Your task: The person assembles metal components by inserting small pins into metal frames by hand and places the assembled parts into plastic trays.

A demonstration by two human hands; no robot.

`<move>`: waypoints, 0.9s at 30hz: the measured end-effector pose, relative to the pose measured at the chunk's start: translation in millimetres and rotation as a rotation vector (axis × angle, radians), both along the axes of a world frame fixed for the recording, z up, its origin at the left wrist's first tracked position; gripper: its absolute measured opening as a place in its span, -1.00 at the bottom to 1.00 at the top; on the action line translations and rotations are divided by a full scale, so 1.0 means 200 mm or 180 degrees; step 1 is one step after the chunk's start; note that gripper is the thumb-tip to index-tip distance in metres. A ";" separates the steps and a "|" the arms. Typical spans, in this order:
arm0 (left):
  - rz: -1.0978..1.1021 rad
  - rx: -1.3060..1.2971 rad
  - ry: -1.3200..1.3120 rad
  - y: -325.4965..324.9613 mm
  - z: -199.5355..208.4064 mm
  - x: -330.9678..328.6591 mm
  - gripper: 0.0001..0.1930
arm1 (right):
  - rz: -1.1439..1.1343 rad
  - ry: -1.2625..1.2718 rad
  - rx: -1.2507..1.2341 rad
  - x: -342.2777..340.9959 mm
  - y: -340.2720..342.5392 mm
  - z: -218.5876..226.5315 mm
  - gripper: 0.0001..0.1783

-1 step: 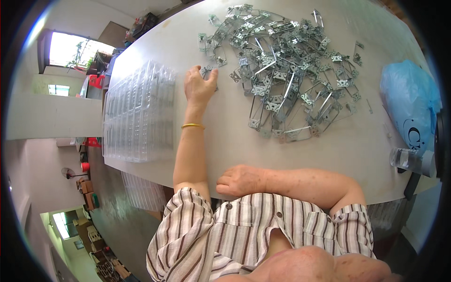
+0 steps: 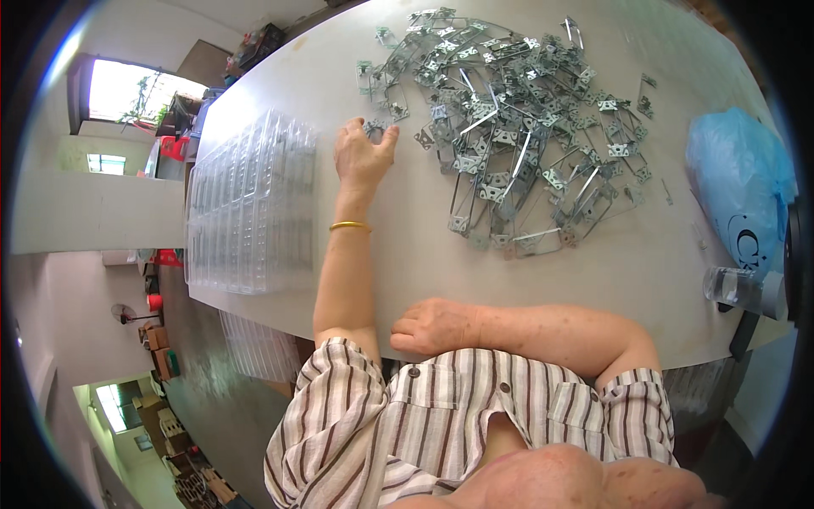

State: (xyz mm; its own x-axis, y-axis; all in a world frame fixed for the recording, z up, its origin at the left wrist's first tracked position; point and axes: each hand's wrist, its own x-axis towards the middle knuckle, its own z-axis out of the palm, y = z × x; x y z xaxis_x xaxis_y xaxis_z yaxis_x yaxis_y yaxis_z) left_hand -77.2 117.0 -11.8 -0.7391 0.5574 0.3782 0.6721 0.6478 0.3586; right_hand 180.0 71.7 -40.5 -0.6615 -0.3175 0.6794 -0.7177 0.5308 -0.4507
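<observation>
Head view: the left hand [image 2: 365, 159], thumb and fingers parted, is at a silvery perforated-metal bracket [image 2: 373, 126] left of the tangled grey-metal heap [image 2: 506, 137]; contact unclear. A light, flat-side pinch should suit. The right hand [image 2: 436, 327] lies curled, contents hidden.

The person's bare left hand [image 2: 363, 159] is in the upper half of the frame, left of centre, back showing, thumb spread apart from bent fingers. The bare left forearm [image 2: 344, 276] runs nearly upright below it. At lower centre, the bare right hand [image 2: 434, 325] points left, fingers curled; its bare forearm [image 2: 555, 331] extends rightward to a bent elbow.
</observation>
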 end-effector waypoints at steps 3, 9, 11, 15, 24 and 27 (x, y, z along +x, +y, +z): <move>0.0059 -0.0507 0.0179 0.06 -0.02 0.01 -0.44 | -0.0154 0.0141 -0.0155 -0.01 0.00 -0.01 -0.83; 0.0098 -0.0781 0.0079 0.07 -0.02 -0.02 -0.50 | -0.0059 0.0094 -0.0198 -0.01 0.00 -0.01 -0.83; 0.0042 -0.0680 0.0096 0.05 -0.02 -0.03 -0.55 | -0.0034 0.0090 -0.0232 -0.01 -0.01 -0.01 -0.83; -0.0121 -0.0516 0.0030 0.02 0.00 0.04 -0.57 | -0.0042 0.0034 -0.0207 -0.01 0.00 -0.01 -0.84; -0.0568 -0.0503 -0.0105 -0.08 0.06 0.20 -0.54 | -0.0052 0.0120 -0.0225 -0.01 -0.01 0.00 -0.85; -0.0683 -0.0297 0.0094 -0.09 0.03 0.21 -0.49 | -0.0092 0.0123 -0.0265 -0.01 -0.01 -0.01 -0.84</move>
State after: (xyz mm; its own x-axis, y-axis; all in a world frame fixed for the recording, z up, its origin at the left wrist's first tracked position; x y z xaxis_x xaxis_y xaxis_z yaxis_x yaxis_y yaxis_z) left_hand -35.1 98.7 -5.7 -0.5894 0.7341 0.3373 0.8072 0.5185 0.2821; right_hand 177.5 70.6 -43.1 -0.6424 -0.2400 0.7278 -0.7203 0.5135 -0.4664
